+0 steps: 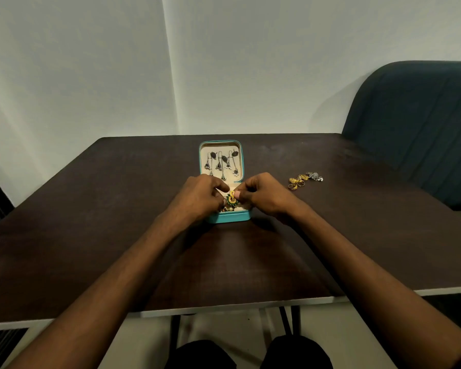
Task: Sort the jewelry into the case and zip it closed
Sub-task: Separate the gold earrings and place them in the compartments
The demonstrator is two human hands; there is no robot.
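A small teal jewelry case (229, 217) lies open at the middle of the dark table, its lid (221, 145) standing up at the back. Several silver drop earrings (221, 163) hang on the cream lining of the lid. Over the case's lower tray both hands meet. My right hand (261, 194) pinches a gold and green earring (232, 199) with thumb and forefinger. My left hand (200, 194) has its curled fingertips on the same earring from the left. Loose gold rings (296, 181) and a silver piece (314, 176) lie on the table to the right of the case.
The dark wooden table (91, 209) has a pale front edge near my knees. A dark teal chair (415, 123) stands at the right rear corner. White walls close the far side of the table.
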